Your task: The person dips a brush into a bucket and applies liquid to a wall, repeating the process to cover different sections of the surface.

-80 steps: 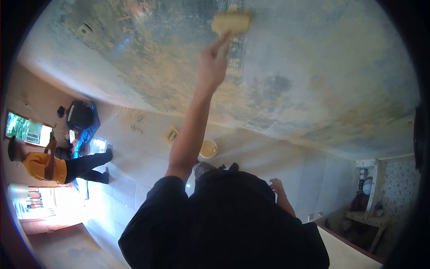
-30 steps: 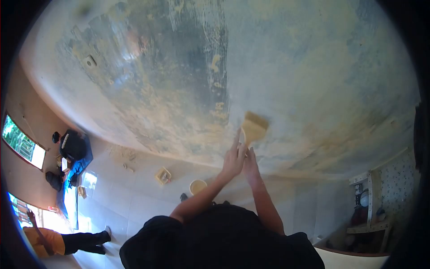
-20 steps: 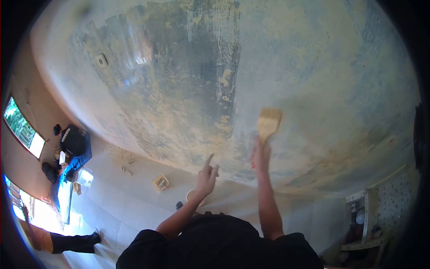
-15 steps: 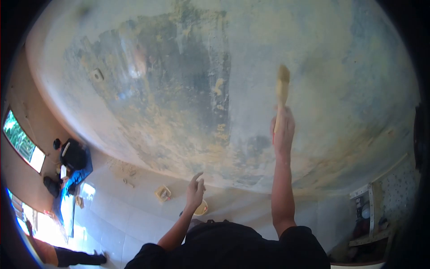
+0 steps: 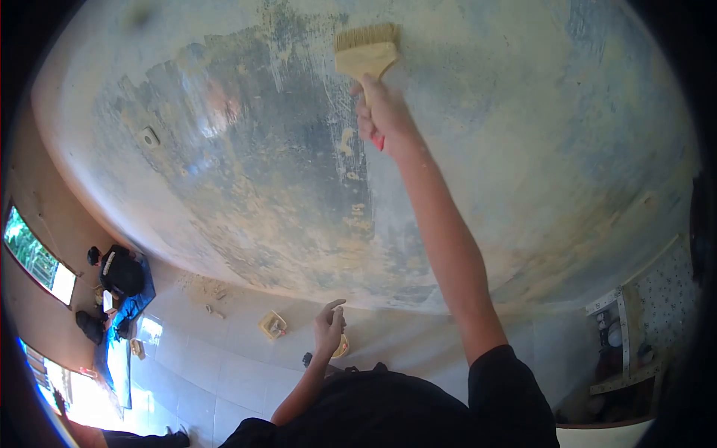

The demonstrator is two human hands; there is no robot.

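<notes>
My right hand (image 5: 387, 116) is wrapped round the handle of a wide, flat paintbrush (image 5: 366, 60). The brush's pale bristles point up and lie against the upper part of the wall (image 5: 478, 164). A red handle end shows below my fist. Left of the brush, the wall carries a dark grey patch with cream streaks and smears. Low in front of my body, my left hand (image 5: 328, 327) holds nothing, its index finger stretched out and the other fingers loosely bent. Just behind that hand, a round yellowish bucket (image 5: 342, 346) is partly hidden.
A square yellowish tub (image 5: 272, 325) stands on the tiled floor (image 5: 216, 366). A wall socket (image 5: 151, 137) sits left on the wall. One person (image 5: 122, 270) crouches by a blue sheet at left; another's legs (image 5: 146, 438) show lower left. A wooden frame (image 5: 626, 336) stands at right.
My right hand has carried the brush up and to the left across the wall, turning its broad face toward me. My left hand has shifted slightly lower.
</notes>
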